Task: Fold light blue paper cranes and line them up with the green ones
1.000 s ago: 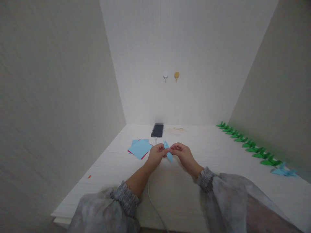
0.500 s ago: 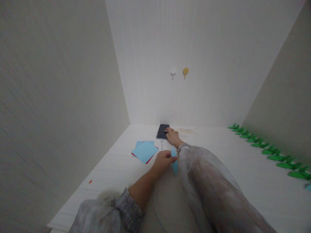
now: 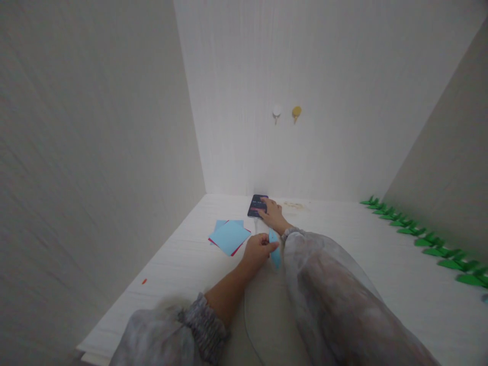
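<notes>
Between thumb and fingers, my left hand (image 3: 258, 250) pinches a narrow folded piece of light blue paper (image 3: 274, 254). My right hand (image 3: 273, 215) reaches farther forward, its fingers spread over a smartphone (image 3: 256, 207) that lies near the back wall with its screen lit. Thumb and a finger are at the screen; whether they press it I cannot tell. A white cable (image 3: 256, 226) runs from the phone's near end back toward me, passing under my left hand. Left of that hand lies a small stack of light blue paper sheets (image 3: 230, 237), with red edges showing beneath.
Along the right side stands a row of several folded green paper shapes (image 3: 430, 240). A small orange-red scrap (image 3: 144, 281) lies at the left. On the back wall hang a white hook (image 3: 276, 111) and a yellow hook (image 3: 296, 112). Walls enclose both sides.
The phone's screen has gone from dark to lit. My right hand's fingers have spread out over it. My left hand still holds the blue paper, and the view has shifted slightly.
</notes>
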Demonstrator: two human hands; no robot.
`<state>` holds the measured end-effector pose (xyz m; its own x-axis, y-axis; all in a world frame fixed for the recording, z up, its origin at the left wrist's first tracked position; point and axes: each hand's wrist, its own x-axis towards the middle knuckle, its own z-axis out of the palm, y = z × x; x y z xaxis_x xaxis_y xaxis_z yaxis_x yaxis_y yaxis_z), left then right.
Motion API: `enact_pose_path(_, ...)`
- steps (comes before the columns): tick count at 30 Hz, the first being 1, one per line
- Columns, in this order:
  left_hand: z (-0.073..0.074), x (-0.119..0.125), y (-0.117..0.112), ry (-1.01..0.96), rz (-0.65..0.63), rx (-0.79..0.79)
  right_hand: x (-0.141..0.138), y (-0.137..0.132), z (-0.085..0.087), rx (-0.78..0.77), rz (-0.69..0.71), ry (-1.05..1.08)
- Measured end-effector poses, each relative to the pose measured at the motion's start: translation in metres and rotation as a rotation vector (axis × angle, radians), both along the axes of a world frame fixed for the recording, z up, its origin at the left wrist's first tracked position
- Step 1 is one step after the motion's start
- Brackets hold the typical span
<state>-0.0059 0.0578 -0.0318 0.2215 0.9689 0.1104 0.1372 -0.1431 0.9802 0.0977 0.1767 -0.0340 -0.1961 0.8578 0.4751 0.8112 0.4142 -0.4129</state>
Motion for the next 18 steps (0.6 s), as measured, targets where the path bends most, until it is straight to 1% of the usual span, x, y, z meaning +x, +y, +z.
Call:
enact_pose_path(2, 0.002, 0.0, 0.0, -0.031, 0.03, 0.013, -0.004, -0.006, 0.002, 0.039, 0.048, -0.045)
enact_pose_path(4, 0.003, 0.001, -0.001, -0.062, 0.039, 0.012, -0.009, -0.011, 0.003, 0.069, 0.098, -0.15)
enact_pose_path(7, 0.006, 0.003, -0.003, -0.078, 0.034, 0.003, -0.014, -0.014, 0.003, 0.022, 0.118, -0.223)
enact_pose_path(11, 0.008, 0.005, -0.005, -0.082, 0.01, -0.003, -0.015, -0.014, 0.0, -0.028, 0.082, -0.199)
enact_pose_path(15, 0.011, 0.007, -0.01, -0.069, 0.015, -0.004, -0.012, -0.017, -0.002, -0.043, 0.073, -0.147)
enact_pose_path(18, 0.014, 0.008, -0.015, -0.051, 0.02, 0.0, -0.008, -0.022, 0.0, -0.042, 0.077, -0.104)
